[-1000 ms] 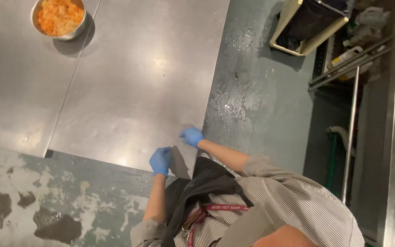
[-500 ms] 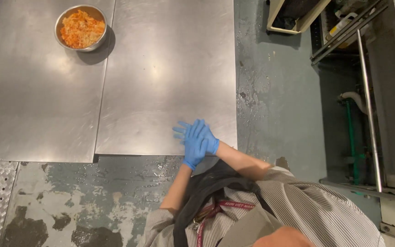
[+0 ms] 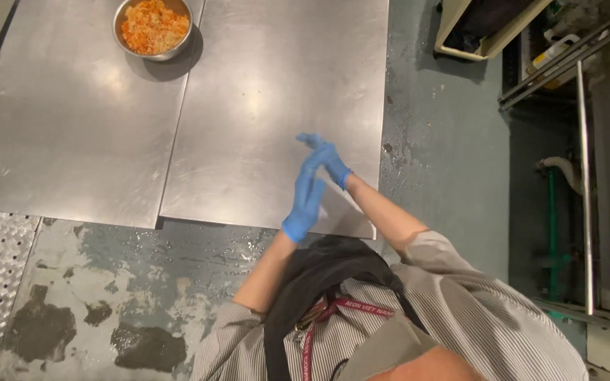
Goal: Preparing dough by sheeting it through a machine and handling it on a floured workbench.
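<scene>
Head view: two hands in smooth blue gloves meet above the near right corner of the steel table [image 3: 262,92]. The left hand [image 3: 305,201] is stretched flat with straight fingers, and the right hand [image 3: 327,156] lies across its fingertips; both are empty. Two flat brushed-metal sheets form the tabletop. One round steel bowl [image 3: 154,27] of shredded orange-and-white food sits at the far edge, well apart from the hands.
</scene>
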